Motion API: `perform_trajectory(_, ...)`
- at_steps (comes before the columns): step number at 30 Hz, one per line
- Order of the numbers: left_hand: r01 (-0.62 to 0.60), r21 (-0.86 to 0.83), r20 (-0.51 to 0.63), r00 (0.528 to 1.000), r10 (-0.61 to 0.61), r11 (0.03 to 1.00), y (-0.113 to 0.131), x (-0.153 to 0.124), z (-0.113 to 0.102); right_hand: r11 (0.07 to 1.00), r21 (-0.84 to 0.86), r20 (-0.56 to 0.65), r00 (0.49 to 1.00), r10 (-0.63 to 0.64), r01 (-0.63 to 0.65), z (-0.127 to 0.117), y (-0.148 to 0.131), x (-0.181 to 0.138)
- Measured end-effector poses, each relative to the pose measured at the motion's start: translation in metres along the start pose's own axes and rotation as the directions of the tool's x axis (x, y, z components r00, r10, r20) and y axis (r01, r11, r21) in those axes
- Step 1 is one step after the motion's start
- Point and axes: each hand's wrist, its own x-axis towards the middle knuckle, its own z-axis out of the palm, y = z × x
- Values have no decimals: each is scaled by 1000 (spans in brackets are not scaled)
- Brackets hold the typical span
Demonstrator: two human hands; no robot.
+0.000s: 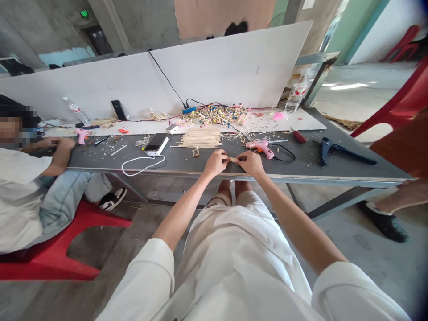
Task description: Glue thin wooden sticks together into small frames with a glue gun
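Observation:
At the table's front edge, my left hand (216,163) and my right hand (250,163) meet, fingers closed on a small light wooden piece (232,159) between them. It looks like short sticks, but the fingers cover most of it. Just left of my left hand lies a small frame of wooden sticks (195,152). Behind it is a pile of long thin wooden sticks (200,138). A pink hot glue gun (263,148) rests on the table behind my right hand.
A heap of sticks with coloured balls (217,116) lies farther back. To the left are a phone on a white power bank (157,143) and its cable (142,173). To the right lie a red-handled tool (299,137) and a dark blue hand tool (334,151). A person (23,191) sits at left.

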Motion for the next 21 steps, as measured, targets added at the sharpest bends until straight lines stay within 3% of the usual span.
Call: perform_trajectory(21, 75, -164, 70, 995, -64, 984, -2, 4, -4, 993, 121, 10, 1000, -6, 4, -2, -5, -3)
